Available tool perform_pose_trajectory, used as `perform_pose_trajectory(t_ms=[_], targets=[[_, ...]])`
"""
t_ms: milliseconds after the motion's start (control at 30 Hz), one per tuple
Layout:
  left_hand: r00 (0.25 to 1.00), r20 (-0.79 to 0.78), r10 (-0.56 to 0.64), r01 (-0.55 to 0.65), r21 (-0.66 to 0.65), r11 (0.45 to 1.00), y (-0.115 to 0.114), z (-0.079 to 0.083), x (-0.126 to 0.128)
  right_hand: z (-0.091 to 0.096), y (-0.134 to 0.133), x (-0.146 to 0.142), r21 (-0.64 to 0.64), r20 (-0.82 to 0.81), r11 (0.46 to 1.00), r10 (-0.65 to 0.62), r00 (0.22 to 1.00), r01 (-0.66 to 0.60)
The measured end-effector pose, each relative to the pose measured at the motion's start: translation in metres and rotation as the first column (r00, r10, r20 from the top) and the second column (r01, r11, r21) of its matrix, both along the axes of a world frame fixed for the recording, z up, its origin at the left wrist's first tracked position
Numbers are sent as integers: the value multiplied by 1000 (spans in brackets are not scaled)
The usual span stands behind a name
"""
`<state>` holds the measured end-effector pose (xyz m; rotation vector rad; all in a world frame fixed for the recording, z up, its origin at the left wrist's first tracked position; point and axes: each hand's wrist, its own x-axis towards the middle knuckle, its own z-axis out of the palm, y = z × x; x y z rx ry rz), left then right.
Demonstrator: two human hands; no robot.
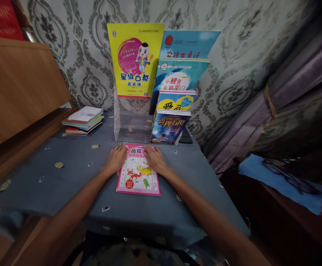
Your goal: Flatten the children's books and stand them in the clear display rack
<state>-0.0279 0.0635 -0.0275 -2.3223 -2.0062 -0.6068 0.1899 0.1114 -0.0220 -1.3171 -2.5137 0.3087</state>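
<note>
A pink picture-puzzle book [139,177] with a fox and a yellow striped cat on its cover lies flat on the table in front of me. My left hand [117,158] rests at its upper left edge, fingers stretched forward. On the upper right part of the cover lies my right hand [155,159], its fingers extended and slightly apart. Just beyond the book stands a clear acrylic rack [133,135]. It bears a yellow workbook [136,59] on the left and, stepped on the right, a dark blue book [170,125], a yellow-and-blue book [176,99] and teal books [183,70].
A small stack of books [84,119] sits at the back left by a wooden panel [19,81]. Behind the rack's right foot lies a dark flat object [186,136]. Glasses [291,177] rest on a blue cloth [256,168] to the right, below a tied curtain [246,114].
</note>
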Motion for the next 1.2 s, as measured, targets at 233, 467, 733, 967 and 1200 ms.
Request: perform_pose_trajectory(t_ms=[233,467,733,967,1200], targets=[[999,-38,17,-19,-40,999,0,2,2,-11,8,19,16,-36,998,-53,998,54],[990,-137,-21,5,-116,993,3,9,-1,-11,7,18,63,-49,995,-68,996,71],[958,-264,-114,66,-183,981,13,33,-3,-14,-14,33,-88,-386,993,-106,917,78],[934,-269,-236,208,-126,970,-30,33,52,-15,-14,34,-112,-456,992,-109,883,64],[906,-391,-164,85,-212,974,-47,47,85,-13,-13,35,-107,-455,992,-110,883,69]])
